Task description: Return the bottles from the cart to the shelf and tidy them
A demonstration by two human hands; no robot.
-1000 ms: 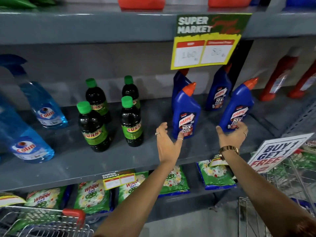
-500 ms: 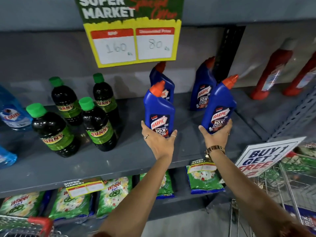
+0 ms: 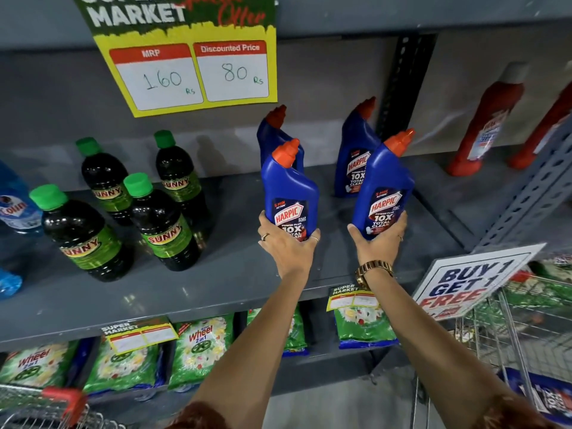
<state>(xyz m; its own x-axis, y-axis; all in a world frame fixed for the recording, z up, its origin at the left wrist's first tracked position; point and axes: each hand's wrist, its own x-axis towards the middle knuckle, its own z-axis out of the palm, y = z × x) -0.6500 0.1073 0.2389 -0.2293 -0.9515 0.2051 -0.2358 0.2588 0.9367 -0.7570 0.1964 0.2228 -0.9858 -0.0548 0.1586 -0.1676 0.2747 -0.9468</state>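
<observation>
Two blue Harpic bottles with orange caps stand at the front of the grey shelf (image 3: 216, 274). My left hand (image 3: 286, 246) grips the base of the left front Harpic bottle (image 3: 288, 187). My right hand (image 3: 379, 239) holds the base of the right front Harpic bottle (image 3: 385, 184), which leans right. Behind them stand two more Harpic bottles, one at the back left (image 3: 272, 131) and one at the back right (image 3: 356, 150). The wire cart (image 3: 510, 329) is at the lower right.
Several green-capped Sunny bottles (image 3: 161, 224) stand left of my hands, with blue Colin bottles (image 3: 15, 209) at the far left. Red bottles (image 3: 486, 119) stand at the back right. A price sign (image 3: 188, 57) hangs above. A "Buy 1 Get 1 Free" sign (image 3: 467, 280) juts out at right. Detergent packs (image 3: 201, 348) fill the lower shelf.
My left hand, open a second ago, has closed on the left front bottle. Both hands and bottles sit nearer the middle of the view as the camera has moved closer and shifted right.
</observation>
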